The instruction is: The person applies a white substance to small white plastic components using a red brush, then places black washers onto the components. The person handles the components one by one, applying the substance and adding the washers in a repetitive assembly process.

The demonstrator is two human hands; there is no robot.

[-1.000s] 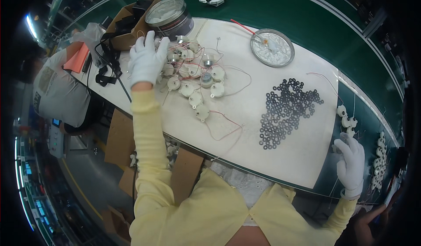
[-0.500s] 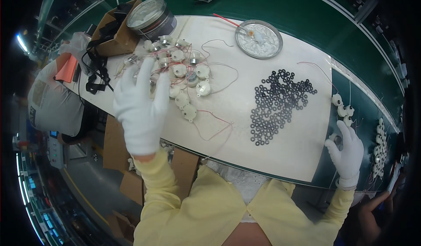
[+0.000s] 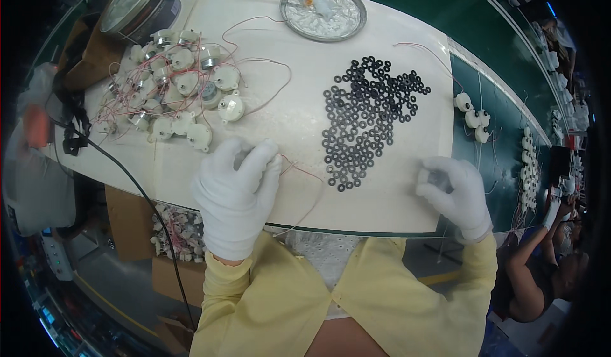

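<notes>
Motors (image 3: 186, 83), pale and round, lie heaped with thin red wires on the left of the white table (image 3: 394, 194), just beyond the left hand (image 3: 232, 198), its gloved fingers curled with thumb and forefinger tips close together beside a loose wire (image 3: 312, 173), cannot tell whether pinched. Right hand (image 3: 458, 198), also gloved, at the table's right edge: fingers bent round a narrow gap, something greyish in shadow there, cannot tell whether held. Black rings (image 3: 366, 89) spread between, below a round dish (image 3: 324, 38).
</notes>
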